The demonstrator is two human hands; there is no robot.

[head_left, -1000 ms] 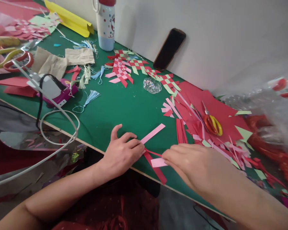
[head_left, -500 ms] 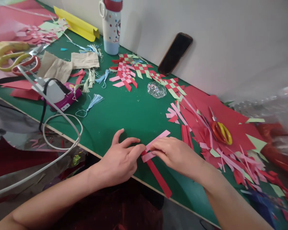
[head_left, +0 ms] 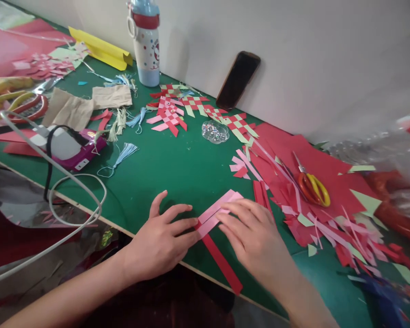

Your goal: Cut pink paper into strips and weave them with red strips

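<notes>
Two pink paper strips (head_left: 214,212) lie side by side, slanting up to the right, with a narrow gap between them. Crossing at their left ends is a red paper strip (head_left: 223,266), which runs down to the table's front edge. My left hand (head_left: 162,243) holds that crossing under its index finger and thumb, its other fingers spread. At the right, my right hand (head_left: 254,234) has its fingertips on the lower pink strip; the thumb is partly hidden. Bent over the strips, its fingers cover part of their right ends.
Woven paper pieces (head_left: 169,114), a dish of beads (head_left: 215,131) and a bottle (head_left: 147,52) stand farther back. A phone (head_left: 238,79) leans on the wall. Scissors (head_left: 313,189) lie on red paper at right, among scraps. A white cable (head_left: 97,200) loops at left.
The lower pink strip now lies alongside the upper one, reaching farther right than before. My right hand has shifted down and right, its fingers more extended. The view has shifted slightly.
</notes>
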